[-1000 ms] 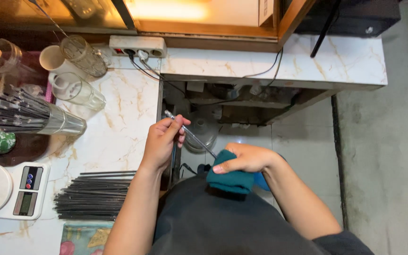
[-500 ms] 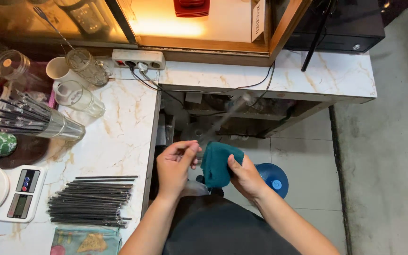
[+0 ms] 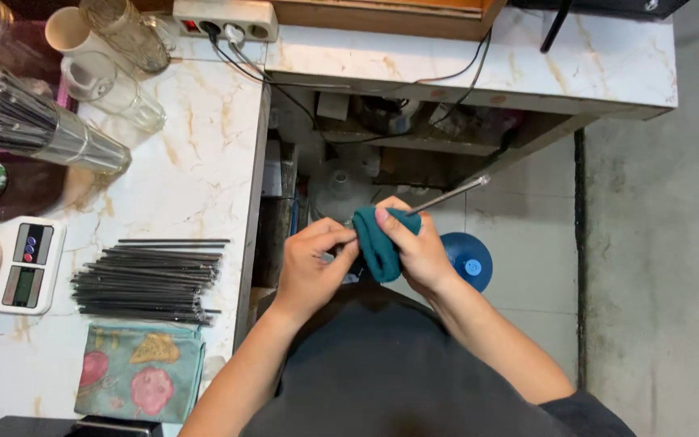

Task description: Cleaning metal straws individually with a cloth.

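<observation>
My left hand pinches the near end of a thin metal straw in front of my body. My right hand grips a folded teal cloth wrapped around the straw's middle. The far end of the straw sticks out up and to the right, past the cloth. Both hands hover above the gap beside the marble counter.
On the counter lie a pile of dark straws, a white kitchen scale, a patterned cloth and a glass jar of straws on its side. Glasses and a power strip stand at the back. A blue lid lies on the floor.
The straw has swung from pointing up-left to pointing up-right. My right hand has brought the teal cloth up and closed it around the straw, and both hands are now close together.
</observation>
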